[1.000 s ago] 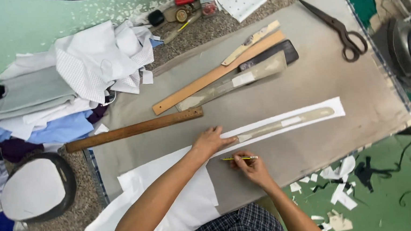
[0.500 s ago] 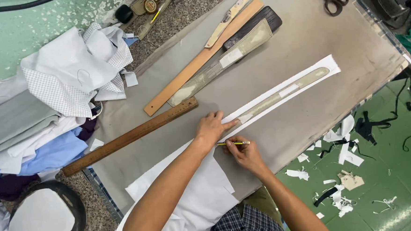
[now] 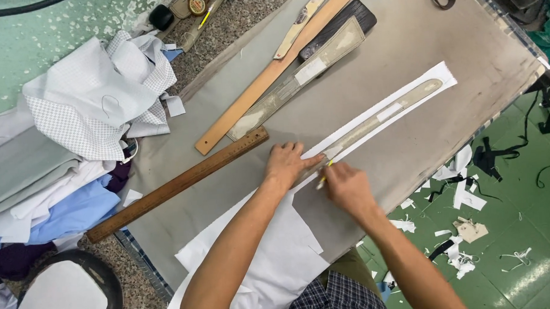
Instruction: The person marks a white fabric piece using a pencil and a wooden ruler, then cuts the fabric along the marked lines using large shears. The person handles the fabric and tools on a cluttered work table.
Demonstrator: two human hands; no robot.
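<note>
Two hands at work, centre of frame, on a grey padded table [image 3: 412,135]. Left hand [image 3: 286,165] lies flat, fingers spread and pressed down on a long narrow pattern template [image 3: 380,119]. Template sits on a white fabric strip [image 3: 404,101] that runs diagonally from lower centre toward upper right. Right hand [image 3: 347,187] is closed in a pinch on a yellow pencil [image 3: 324,178], tip at the template's lower edge, just beside the left fingertips.

Step in hand, as judged: tracing the template outline onto the white fabric, near its lower end. Going on along the edge would call for steady downward pressure so the template does not slip, and for the holding hand to shift up the strip as the pencil advances.

Template looks thin, stiff, beige-grey, worn, with a pale label patch midway and a rounded far tip. Fabric looks light, flat, unwrinkled under it.

Nearby: dark wooden ruler [image 3: 176,185] left of centre, paler wooden ruler [image 3: 270,70] above, fabric pile [image 3: 85,114] upper left, scraps on green floor [image 3: 529,222].
</note>
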